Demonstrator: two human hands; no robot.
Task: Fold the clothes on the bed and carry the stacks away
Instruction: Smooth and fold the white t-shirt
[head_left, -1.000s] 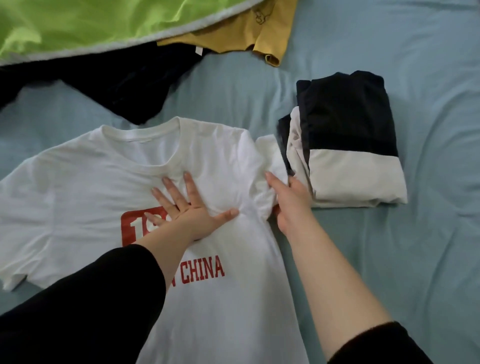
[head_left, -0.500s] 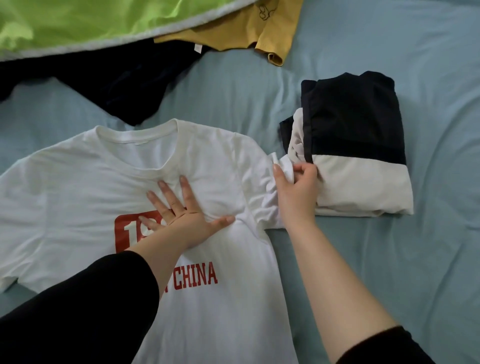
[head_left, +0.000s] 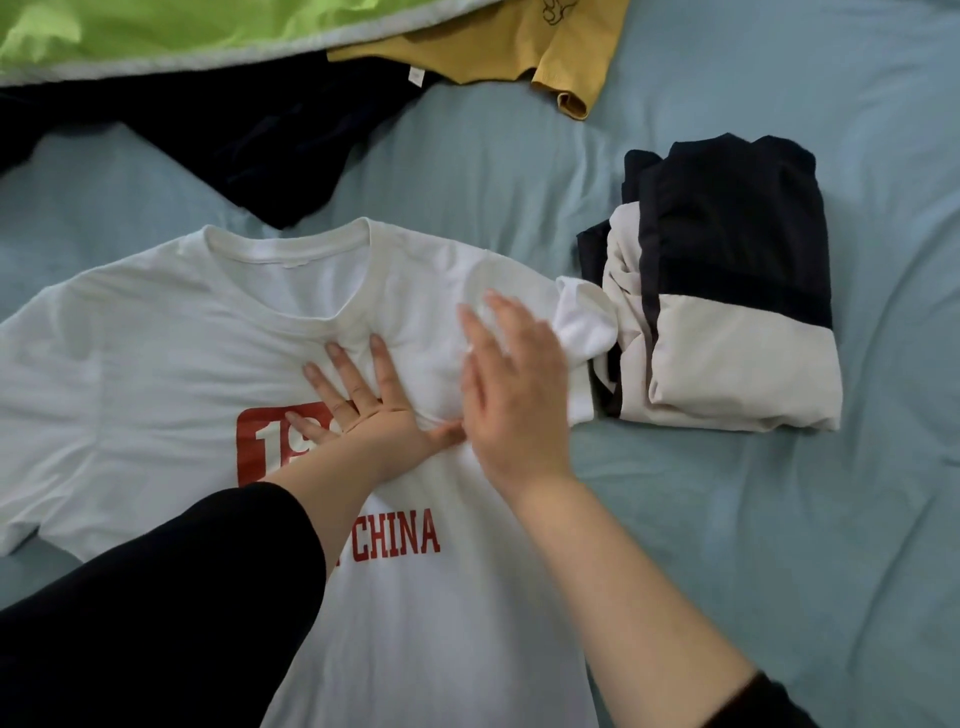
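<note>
A white T-shirt (head_left: 171, 358) with red print lies face up on the light blue bed sheet (head_left: 753, 519). My left hand (head_left: 363, 405) presses flat on its chest, fingers spread, over the red logo. My right hand (head_left: 514, 395) lies flat and open, a little blurred, over the shirt's right shoulder, just right of my left thumb. The shirt's right sleeve (head_left: 582, 322) is bunched against a folded stack (head_left: 727, 332) of black and cream clothes to the right.
Unfolded clothes lie along the far edge: a black garment (head_left: 249, 135), a mustard-yellow one (head_left: 519, 47) and a bright green one (head_left: 156, 31). Bare blue sheet spreads to the right and near right of the stack.
My right hand let go of the sleeve edge by the stack and swept left onto the shirt's shoulder, flat and open. My left hand stayed pressed on the chest.
</note>
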